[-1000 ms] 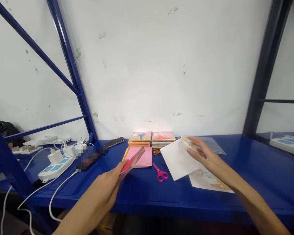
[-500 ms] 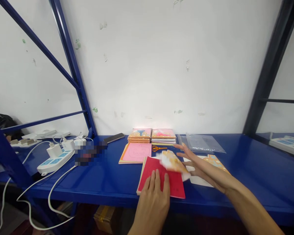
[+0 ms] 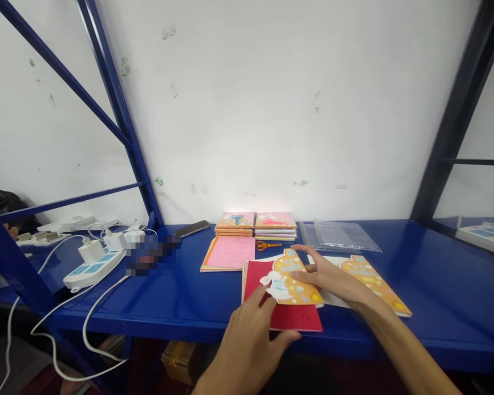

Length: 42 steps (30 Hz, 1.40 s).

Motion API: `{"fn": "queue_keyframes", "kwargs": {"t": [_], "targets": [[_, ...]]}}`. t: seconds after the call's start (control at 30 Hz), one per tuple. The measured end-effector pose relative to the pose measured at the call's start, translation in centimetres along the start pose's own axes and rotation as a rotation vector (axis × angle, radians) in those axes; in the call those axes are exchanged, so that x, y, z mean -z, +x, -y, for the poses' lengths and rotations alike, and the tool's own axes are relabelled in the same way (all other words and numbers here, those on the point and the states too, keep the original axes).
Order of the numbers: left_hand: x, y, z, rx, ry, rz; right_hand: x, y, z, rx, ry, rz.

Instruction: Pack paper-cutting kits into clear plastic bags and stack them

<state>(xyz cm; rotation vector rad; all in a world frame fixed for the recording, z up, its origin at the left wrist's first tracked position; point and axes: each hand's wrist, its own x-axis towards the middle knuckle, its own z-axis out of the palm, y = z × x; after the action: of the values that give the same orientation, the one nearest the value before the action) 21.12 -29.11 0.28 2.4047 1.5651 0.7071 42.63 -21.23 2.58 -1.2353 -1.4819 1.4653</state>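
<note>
1. Pressing my open right fingers point(image 3: 308, 269) flat onto a yellow card cut-out point(image 3: 292, 285), I hold it down without gripping it. It lies on a red booklet point(image 3: 296, 321) near the front of the blue table point(image 3: 444, 329).
2. Spreading my left hand point(image 3: 247, 351) at the booklet's near side, I keep its fingers open, with the fingertips on the red cover. Light, even pressure seems best, since the cut-out could slide on that cover if pushed sideways.
3. Lying beside my right hand, a second yellow cut-out point(image 3: 372, 282) rests on white paper point(image 3: 333, 300). A pink booklet point(image 3: 228, 253) and orange scissors point(image 3: 267, 246) sit farther back.
4. Comparing this with half a second ago, the first cut-out was blurred and raised; now it lies flat and sharp. My left hand has shifted from the cover's middle toward its edge.
</note>
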Motion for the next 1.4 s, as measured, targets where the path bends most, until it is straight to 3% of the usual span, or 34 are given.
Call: {"fn": "queue_keyframes", "kwargs": {"t": [0.07,0.17,0.23,0.33,0.4,0.43,0.57,0.63,0.83,1.03,1.27,1.4], "targets": [[0.7,0.1,0.5,0.048,-0.115,-0.082,0.1,0.1,-0.2,0.032,0.038,-0.005],[1.2,0.8,2.0,0.191,-0.236,-0.319,0.6,0.3,-0.3,0.063,0.106,-0.016],[1.3,1.5,3.0,0.313,-0.442,-0.380,0.8,0.3,-0.3,0.087,0.142,-0.018],[1.6,2.4,4.0,0.429,-0.953,-0.199,0.8,0.0,0.1,0.123,0.198,-0.021],[2.1,2.7,4.0,0.384,-1.185,-0.096,0.4,-0.4,0.7,0.164,0.222,-0.024],[2.3,2.7,3.9,0.333,-1.230,-0.100,0.1,-0.5,1.0,0.201,0.225,-0.021],[2.9,2.5,3.1,0.139,-1.161,-0.371,-0.5,-1.0,1.8,0.386,0.144,0.007],[2.8,2.3,2.9,0.119,-1.133,-0.440,-0.4,-1.0,1.8,0.407,0.065,0.056],[1.3,2.1,2.8,0.201,-1.221,-0.379,0.1,-0.2,0.4,0.328,-0.082,0.308],[0.2,2.3,3.5,0.192,-1.045,-0.328,-0.6,0.6,-0.2,0.364,-0.160,0.246],[0.5,2.7,3.1,0.241,-0.894,-0.388,-1.2,-0.3,0.6,0.368,-0.229,0.192],[1.4,2.8,3.5,0.268,-0.895,-0.463,-1.7,-0.4,1.0,0.342,-0.157,0.244]]}}
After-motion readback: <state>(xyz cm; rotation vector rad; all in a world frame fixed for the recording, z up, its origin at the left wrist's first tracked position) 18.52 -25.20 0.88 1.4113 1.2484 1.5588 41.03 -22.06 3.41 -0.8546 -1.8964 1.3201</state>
